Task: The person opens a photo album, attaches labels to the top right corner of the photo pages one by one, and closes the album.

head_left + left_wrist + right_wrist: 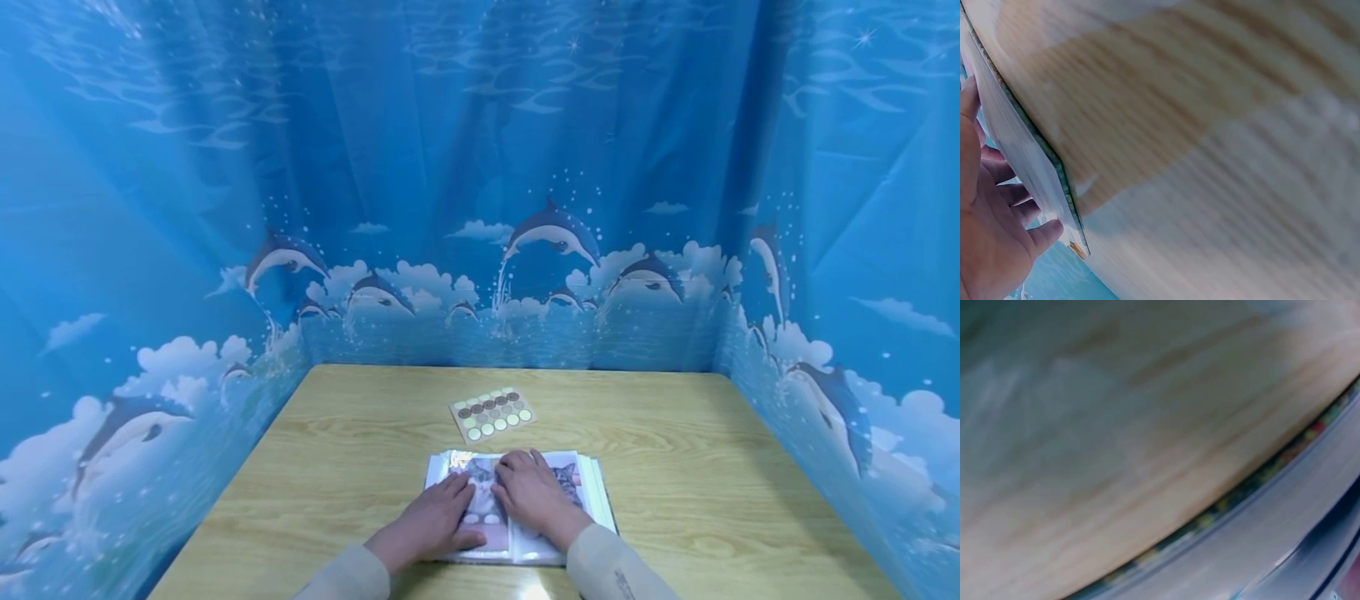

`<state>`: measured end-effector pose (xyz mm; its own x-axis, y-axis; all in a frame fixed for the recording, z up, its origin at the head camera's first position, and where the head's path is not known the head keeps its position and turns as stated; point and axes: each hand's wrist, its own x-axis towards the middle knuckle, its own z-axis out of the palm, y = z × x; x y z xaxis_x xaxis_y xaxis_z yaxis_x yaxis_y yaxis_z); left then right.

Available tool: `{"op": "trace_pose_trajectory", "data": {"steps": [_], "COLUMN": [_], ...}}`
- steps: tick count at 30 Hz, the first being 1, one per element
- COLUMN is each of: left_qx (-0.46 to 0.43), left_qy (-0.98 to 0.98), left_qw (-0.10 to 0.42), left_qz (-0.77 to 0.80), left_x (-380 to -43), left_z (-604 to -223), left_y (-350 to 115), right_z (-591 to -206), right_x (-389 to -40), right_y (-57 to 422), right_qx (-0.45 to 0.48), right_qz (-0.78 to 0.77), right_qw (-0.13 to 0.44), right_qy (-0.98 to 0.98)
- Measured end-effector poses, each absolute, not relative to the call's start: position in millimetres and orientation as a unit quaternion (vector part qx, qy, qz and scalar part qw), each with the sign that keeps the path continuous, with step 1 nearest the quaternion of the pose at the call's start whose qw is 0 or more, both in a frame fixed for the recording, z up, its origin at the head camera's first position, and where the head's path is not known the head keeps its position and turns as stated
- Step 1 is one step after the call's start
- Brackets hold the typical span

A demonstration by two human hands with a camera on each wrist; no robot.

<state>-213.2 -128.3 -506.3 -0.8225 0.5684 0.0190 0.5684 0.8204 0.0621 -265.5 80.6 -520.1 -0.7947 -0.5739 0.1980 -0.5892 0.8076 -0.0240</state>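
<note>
A photo album lies spread on the table, with glossy sleeves holding cat pictures. My left hand rests on the left page, its fingers extended and the thumb out to the side. On the right page, near the centre fold, lies my right hand, fingers loosely bent and touching the page. The left wrist view shows the left hand's fingers on the page side of the album. The right wrist view catches only the album's patterned cover edge and pages; the right hand is out of that view.
Just beyond the album, a sheet of round stickers lies at an angle, with pale green and brown circles in rows. A wood-grain table carries both. Blue dolphin-print curtains enclose the table's back and sides.
</note>
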Motion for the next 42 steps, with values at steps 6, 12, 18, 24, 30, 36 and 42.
{"op": "trace_pose_trajectory", "data": {"steps": [6,12,18,24,30,36,42], "left_qx": [0.292,0.289,0.282,0.271,0.264,0.257,0.203], "left_qy": [0.956,0.956,0.957,0.96,0.96,0.96,0.97], "left_qw": [-0.004,-0.007,-0.01,-0.017,-0.034,-0.057,-0.03], "left_qz": [0.042,0.047,0.061,0.064,0.081,0.097,0.129], "left_x": [-215,-219,-220,-220,-225,-232,-244], "left_z": [-502,-501,-501,-494,-490,-489,-489], "left_y": [-128,-128,-135,-143,-149,-153,-154], "right_z": [-518,-517,-513,-510,-504,-498,-493], "right_x": [-265,-265,-263,-262,-267,-273,-281], "right_y": [81,81,82,82,86,96,104], "right_qx": [0.304,0.298,0.299,0.301,0.295,0.272,0.26], "right_qz": [0.039,0.036,0.041,0.047,0.059,0.078,0.083], "right_qw": [0.089,0.083,0.078,0.085,0.084,0.08,0.079], "right_qy": [-0.948,-0.95,-0.95,-0.949,-0.95,-0.956,-0.959]}}
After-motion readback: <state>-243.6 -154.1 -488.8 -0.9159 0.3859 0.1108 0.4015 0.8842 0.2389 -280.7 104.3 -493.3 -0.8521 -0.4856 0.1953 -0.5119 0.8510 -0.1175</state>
